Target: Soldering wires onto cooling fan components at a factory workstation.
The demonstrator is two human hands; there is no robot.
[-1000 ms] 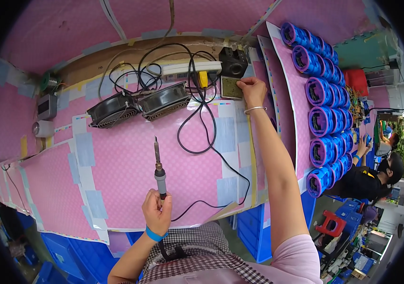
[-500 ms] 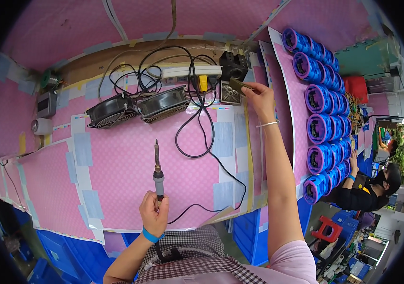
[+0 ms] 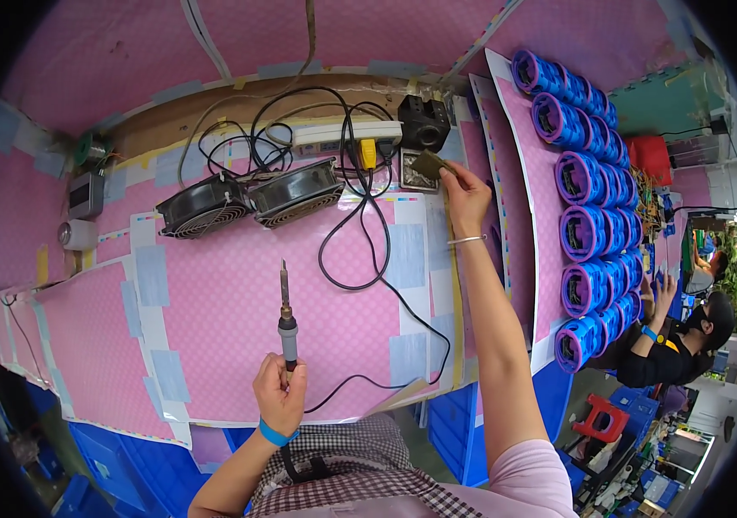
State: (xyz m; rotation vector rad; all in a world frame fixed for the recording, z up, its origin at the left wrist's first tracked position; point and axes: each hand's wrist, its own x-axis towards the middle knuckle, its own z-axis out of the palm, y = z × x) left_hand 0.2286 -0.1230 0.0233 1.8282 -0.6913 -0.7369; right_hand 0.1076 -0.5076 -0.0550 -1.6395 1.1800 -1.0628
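Note:
My left hand (image 3: 280,394) grips the handle of a soldering iron (image 3: 286,318), tip pointing away from me over the pink mat (image 3: 230,302). Its black cord runs right across the mat. My right hand (image 3: 465,192) is stretched out to the far side and pinches a flat brownish sponge pad (image 3: 430,164), lifted just above a small metal tray (image 3: 412,175) beside the black soldering iron stand (image 3: 423,123).
Two black fans (image 3: 252,198) lie at the back with tangled black cables and a white power strip (image 3: 347,133). Rows of blue-and-purple spools (image 3: 588,229) line the right side. Another person (image 3: 683,337) works at the far right. Blue crates (image 3: 455,423) sit under the table edge.
My right hand has picked the sponge pad up from the tray and drawn it slightly toward me. My left hand with the soldering iron has stayed nearly still.

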